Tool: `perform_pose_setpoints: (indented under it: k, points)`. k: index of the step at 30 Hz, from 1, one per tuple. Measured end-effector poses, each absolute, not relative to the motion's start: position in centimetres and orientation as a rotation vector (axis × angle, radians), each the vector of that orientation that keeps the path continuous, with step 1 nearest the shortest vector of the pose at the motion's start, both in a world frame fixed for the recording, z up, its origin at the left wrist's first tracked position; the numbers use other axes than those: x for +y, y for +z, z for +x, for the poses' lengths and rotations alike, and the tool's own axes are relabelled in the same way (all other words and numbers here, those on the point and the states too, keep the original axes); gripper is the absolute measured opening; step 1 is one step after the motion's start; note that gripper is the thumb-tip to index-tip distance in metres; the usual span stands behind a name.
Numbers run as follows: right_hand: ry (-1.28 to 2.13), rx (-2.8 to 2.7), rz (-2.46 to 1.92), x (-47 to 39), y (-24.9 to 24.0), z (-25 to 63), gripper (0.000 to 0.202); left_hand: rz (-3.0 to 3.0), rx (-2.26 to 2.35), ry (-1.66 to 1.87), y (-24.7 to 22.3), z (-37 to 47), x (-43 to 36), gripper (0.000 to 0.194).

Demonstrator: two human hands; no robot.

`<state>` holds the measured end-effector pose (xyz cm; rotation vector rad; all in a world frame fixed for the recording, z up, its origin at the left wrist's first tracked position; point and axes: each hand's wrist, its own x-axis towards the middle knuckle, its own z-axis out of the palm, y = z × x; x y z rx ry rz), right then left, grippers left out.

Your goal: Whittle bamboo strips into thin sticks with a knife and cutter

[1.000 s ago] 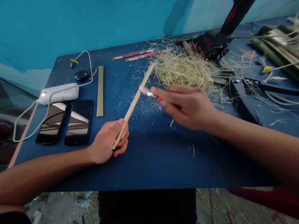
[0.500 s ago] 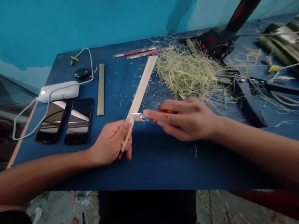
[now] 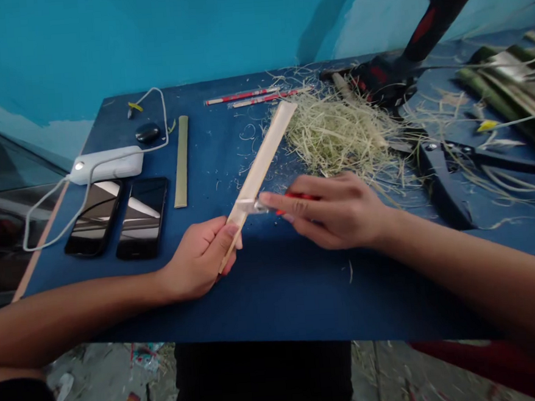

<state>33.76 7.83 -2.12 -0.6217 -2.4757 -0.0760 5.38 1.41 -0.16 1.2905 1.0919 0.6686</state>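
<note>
My left hand (image 3: 207,250) is closed round the lower end of a pale split bamboo strip (image 3: 266,151), thumb on top. The strip slants up and away to the right, its far end beside a heap of shavings (image 3: 336,134). A red-handled utility knife (image 3: 290,205) is gripped in my right hand (image 3: 335,211), the index finger stretched along it. Its blade lies across the strip just above my left thumb. To the left, a second, greener bamboo strip (image 3: 181,164) rests on the blue table (image 3: 283,297).
Two phones (image 3: 143,218), a white power bank (image 3: 107,164) with a cable and a black mouse-like object (image 3: 147,133) lie at left. Red-wrapped sticks (image 3: 242,96) lie at the back. Pruning shears (image 3: 444,176), a black-and-red tool (image 3: 385,79) and bamboo pieces (image 3: 508,98) crowd the right.
The bamboo strip's far end has shifted slightly right, and the strip has turned a little in my left hand. The knife blade stays on it, slightly higher and to the right.
</note>
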Motion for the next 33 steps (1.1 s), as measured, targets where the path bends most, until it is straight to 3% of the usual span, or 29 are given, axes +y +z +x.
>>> perform_pose_setpoints:
  k: [4, 10, 16, 23, 29, 33]
  points:
    - [-0.079, -2.298, -0.847, 8.8, -2.0, 34.1, 0.048, 1.199, 1.098, 0.655, 0.0, 5.6, 1.5, 0.054]
    - [-0.045, -2.442, -0.661, 7.4, -2.4, 33.2, 0.052, 1.188, 1.088, 0.677, 0.2, 5.7, 1.5, 0.056]
    - [-0.020, -2.293, -0.929, 8.9, -2.3, 34.0, 0.049, 1.122, 1.074, 0.670, 0.2, 5.6, 1.8, 0.055]
    - [-0.003, -2.441, -0.725, 7.0, -2.1, 32.8, 0.050, 1.066, 1.010, 0.702, 0.3, 5.7, 1.8, 0.058]
    - [-0.089, -2.260, -1.048, 9.1, -1.9, 34.1, 0.049, 1.040, 0.959, 0.677, -0.1, 5.3, 2.3, 0.059]
    - [-0.041, -2.309, -0.962, 8.7, -1.8, 33.8, 0.050, 1.053, 0.951, 0.667, -0.1, 5.3, 2.3, 0.059]
